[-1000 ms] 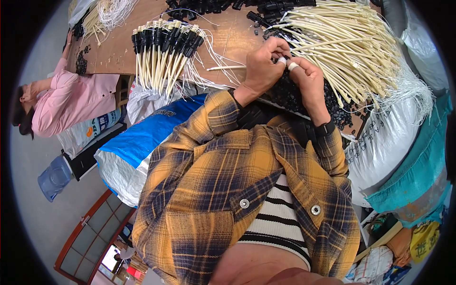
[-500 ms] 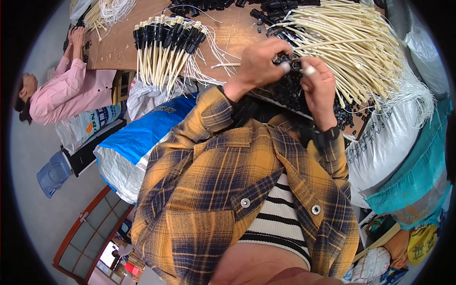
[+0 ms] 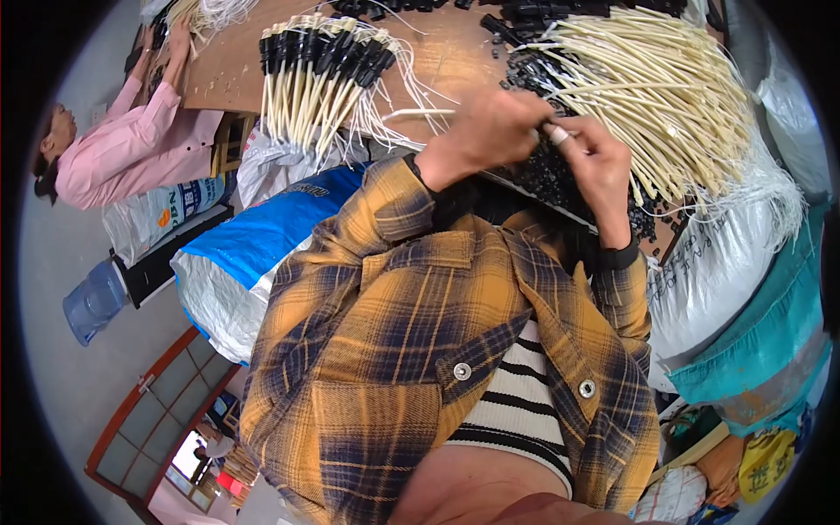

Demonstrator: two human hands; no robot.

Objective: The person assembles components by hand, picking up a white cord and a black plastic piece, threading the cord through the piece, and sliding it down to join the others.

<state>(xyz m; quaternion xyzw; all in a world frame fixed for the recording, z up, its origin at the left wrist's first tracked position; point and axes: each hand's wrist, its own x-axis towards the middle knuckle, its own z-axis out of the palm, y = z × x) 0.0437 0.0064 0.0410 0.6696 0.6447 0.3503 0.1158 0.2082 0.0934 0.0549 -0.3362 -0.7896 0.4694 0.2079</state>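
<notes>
My left hand (image 3: 494, 131), a little smeared by motion, is closed. A cream-coloured cable (image 3: 418, 114) sticks out from its left side. Close against it, my right hand (image 3: 597, 159) pinches a small black part (image 3: 549, 125) between thumb and fingers; a white wrap covers one fingertip. The fingers hide most of that part. Beneath both hands lies a heap of small black pieces (image 3: 542, 175). Just right of them spreads a large pile of cream cables (image 3: 656, 105) with thin white wires at their lower ends.
A bundle of cream cables with black connectors (image 3: 319, 66) lies on the wooden table (image 3: 227, 83) to the left. Black parts (image 3: 560, 10) line the far side. A blue-and-white sack (image 3: 236, 262) stands left, white (image 3: 709, 271) and teal (image 3: 761, 324) sacks right. A person in pink (image 3: 122, 149) works far left.
My hands have come closer together, and my left hand has moved slightly right. The small black part is now mostly covered by fingers. The person in pink has reached farther over the table.
</notes>
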